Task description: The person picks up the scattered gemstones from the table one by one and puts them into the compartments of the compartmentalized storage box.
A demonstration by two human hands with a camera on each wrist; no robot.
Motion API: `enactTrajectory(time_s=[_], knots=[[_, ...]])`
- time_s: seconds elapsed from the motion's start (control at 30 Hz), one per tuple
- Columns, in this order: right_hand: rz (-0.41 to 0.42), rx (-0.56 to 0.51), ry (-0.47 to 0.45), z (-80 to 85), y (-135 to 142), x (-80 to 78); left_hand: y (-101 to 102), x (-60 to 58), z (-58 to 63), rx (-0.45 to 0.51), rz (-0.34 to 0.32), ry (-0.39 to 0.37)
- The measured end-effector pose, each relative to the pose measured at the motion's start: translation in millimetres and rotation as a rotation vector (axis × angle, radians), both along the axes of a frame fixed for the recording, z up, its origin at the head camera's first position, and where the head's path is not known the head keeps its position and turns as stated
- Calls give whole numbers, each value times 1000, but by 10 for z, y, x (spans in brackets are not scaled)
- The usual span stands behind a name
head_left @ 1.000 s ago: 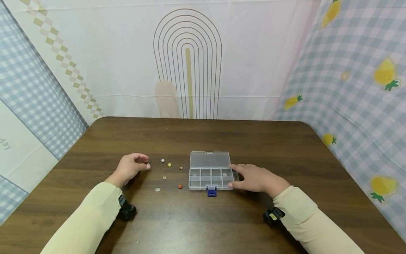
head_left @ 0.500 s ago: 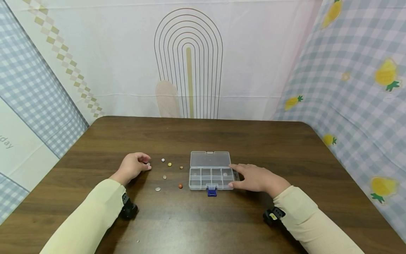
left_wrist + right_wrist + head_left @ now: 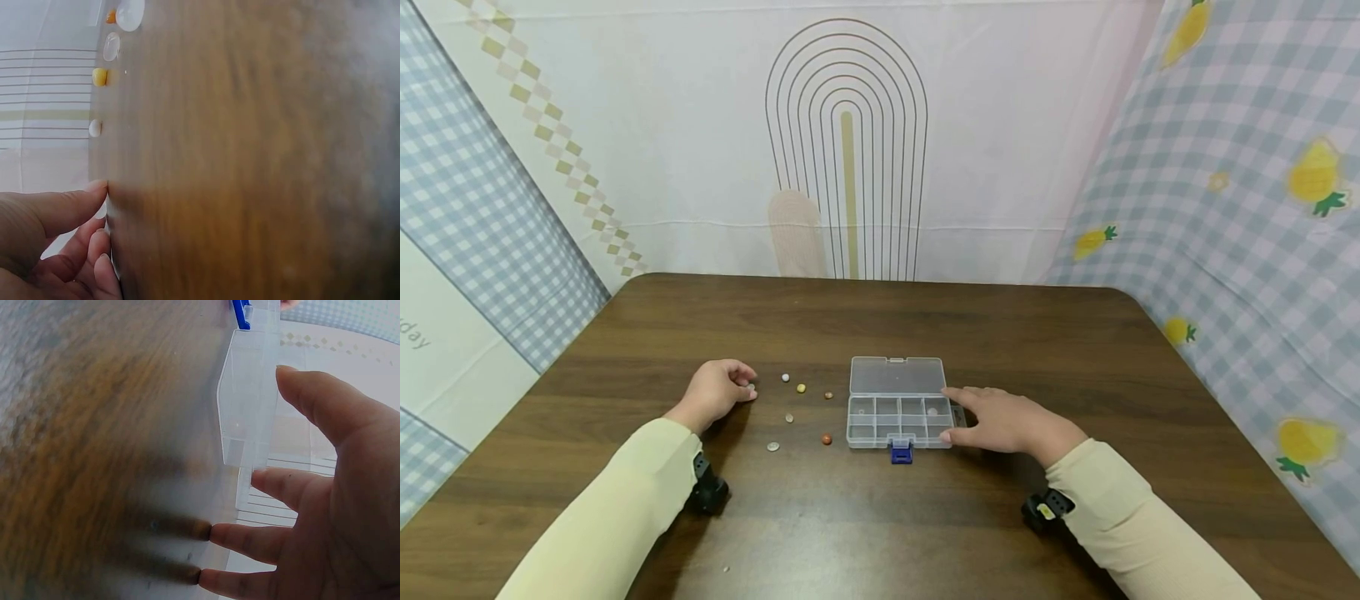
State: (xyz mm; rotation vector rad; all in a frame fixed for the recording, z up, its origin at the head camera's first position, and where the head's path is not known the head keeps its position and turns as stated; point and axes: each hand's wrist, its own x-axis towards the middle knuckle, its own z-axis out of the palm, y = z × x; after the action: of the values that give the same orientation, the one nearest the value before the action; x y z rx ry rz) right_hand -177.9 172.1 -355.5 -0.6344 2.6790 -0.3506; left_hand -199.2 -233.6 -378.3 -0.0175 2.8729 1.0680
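Note:
At the left of the table, my left hand (image 3: pixel 715 392) pinches a small pale stone (image 3: pixel 751 387) between thumb and fingers, low over the wood; the fingers partly hide it. My right hand (image 3: pixel 1011 421) rests at the right end of a clear plastic compartment box (image 3: pixel 887 432), thumb on its front corner and index finger near the back corner, fingers spread and fairly straight. The box lies with its lid (image 3: pixel 896 377) folded back and its blue latch (image 3: pixel 901 455) facing me. A small clear piece (image 3: pixel 932 412) shows in a back right compartment.
Between left hand and box lie a white stone (image 3: pixel 786 378), a yellow stone (image 3: pixel 801 388), a brown stone (image 3: pixel 828 396), two clear stones, one nearer (image 3: pixel 773 447), and an orange-red stone (image 3: pixel 827 439). A tiny pale speck (image 3: pixel 726 569) is near the front.
My left hand has shifted slightly right, and its thumb and fingers have closed on the pale stone. The right hand and the box have stayed put.

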Motion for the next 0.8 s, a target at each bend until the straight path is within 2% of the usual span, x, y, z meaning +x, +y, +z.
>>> enactTrajectory(time_s=[0.37, 0.8], knots=[[0, 2, 8, -7, 3, -3, 8, -6, -3, -10, -10, 10], [-12, 2, 1, -27, 6, -5, 15, 1, 3, 28, 17, 6]])
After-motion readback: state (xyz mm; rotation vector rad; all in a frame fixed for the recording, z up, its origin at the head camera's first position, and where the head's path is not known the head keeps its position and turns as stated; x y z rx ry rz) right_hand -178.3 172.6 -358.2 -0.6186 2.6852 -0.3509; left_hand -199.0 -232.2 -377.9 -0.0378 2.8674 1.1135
